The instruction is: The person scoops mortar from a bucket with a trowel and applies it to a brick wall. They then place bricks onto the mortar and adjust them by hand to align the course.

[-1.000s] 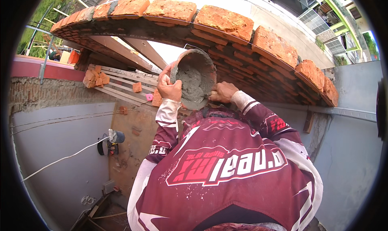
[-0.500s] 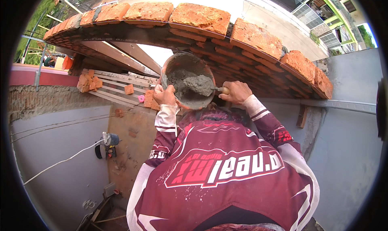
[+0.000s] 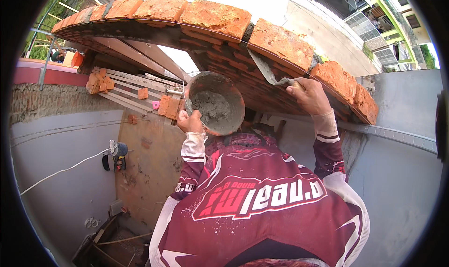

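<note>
My left hand [image 3: 191, 122] is closed on the near left rim of a round bucket [image 3: 238, 98]. Grey wet mortar [image 3: 210, 109] lies inside it. To the right, my right hand [image 3: 309, 97] grips the handle of a trowel [image 3: 265, 69]. Its blade points up and left, with the tip at the inner face of the brick wall, just under the top course. Some grey mortar clings near the handle end; how much the blade carries I cannot tell. Orange bricks [image 3: 280, 42] form the wall's top course, with a mortar-filled gap [image 3: 247, 32] near the blade tip.
A thin string runs along the top course. Planks [image 3: 128, 89] at the left bear loose bricks [image 3: 99, 82] and a small pink object [image 3: 155, 104]. Lower left, a dark container [image 3: 119, 148] stands near a white cable [image 3: 65, 172]. Grey walls [image 3: 397, 159] flank me; a road lies beyond the bricks.
My right hand has lifted the trowel out of the bucket and carried it up and right to the wall. The bucket, still in my left hand, sits slightly lower in view.
</note>
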A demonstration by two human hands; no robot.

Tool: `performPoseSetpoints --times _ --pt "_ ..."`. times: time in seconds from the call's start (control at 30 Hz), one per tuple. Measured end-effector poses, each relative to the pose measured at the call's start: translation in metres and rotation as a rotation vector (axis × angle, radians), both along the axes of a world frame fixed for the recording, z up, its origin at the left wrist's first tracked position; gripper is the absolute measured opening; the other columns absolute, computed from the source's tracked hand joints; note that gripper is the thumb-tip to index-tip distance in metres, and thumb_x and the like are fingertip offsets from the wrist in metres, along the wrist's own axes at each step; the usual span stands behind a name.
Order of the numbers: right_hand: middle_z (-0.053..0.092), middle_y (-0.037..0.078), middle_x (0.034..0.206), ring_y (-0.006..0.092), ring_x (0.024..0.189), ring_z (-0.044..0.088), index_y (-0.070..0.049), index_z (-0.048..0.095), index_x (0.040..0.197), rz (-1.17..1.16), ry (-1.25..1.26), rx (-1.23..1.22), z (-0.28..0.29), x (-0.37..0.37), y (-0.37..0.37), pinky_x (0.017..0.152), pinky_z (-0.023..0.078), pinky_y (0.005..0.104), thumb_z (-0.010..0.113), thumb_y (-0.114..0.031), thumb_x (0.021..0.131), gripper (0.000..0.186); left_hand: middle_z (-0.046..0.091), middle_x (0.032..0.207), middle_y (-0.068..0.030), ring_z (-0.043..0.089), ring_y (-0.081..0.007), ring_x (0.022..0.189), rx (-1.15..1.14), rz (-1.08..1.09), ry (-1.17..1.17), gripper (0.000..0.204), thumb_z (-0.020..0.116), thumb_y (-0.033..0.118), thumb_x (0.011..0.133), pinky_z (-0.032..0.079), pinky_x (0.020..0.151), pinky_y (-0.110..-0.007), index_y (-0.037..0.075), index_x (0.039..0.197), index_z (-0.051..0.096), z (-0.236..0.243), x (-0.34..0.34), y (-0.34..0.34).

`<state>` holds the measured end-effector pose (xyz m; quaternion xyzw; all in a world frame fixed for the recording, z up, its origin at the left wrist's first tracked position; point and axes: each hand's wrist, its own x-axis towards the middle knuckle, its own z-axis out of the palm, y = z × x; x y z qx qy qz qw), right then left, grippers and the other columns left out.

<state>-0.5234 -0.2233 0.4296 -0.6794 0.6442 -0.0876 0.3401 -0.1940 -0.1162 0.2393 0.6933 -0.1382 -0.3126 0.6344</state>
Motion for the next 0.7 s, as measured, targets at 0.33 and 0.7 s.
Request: performPoseSetpoints --times 0.33,0.7 --pt "0.072 0.015 0.093 0.0396 0.09 0.07 -0.009 0.071 0.105 0.172 0.269 -0.222 -0.045 -0.025 0.041 0.075 0.055 0.051 0.072 -0.042 0.088 0.037 0.057 0.077 0.0023 0.05 -0.0087 0.064 -0.014 -0.092 0.023 0.041 0.061 -0.006 0.066 0.044 0.061 -0.026 -0.005 0.106 0.068 0.007 -0.037 -0.026" --pt "0.073 0.011 0.101 0.0351 0.091 0.071 -0.012 0.072 0.112 -0.031 0.107 -0.491 -0.094 -0.036 0.025 0.076 0.056 0.0463 0.075 -0.04 0.087 0.037 0.062 0.085 -0.0024 0.053 -0.0108 0.07 -0.111 -0.059 0.071 0.019 0.061 -0.008 0.065 0.046 0.066 -0.026 0.002 0.074 0.048 -0.002 -0.031 -0.029"
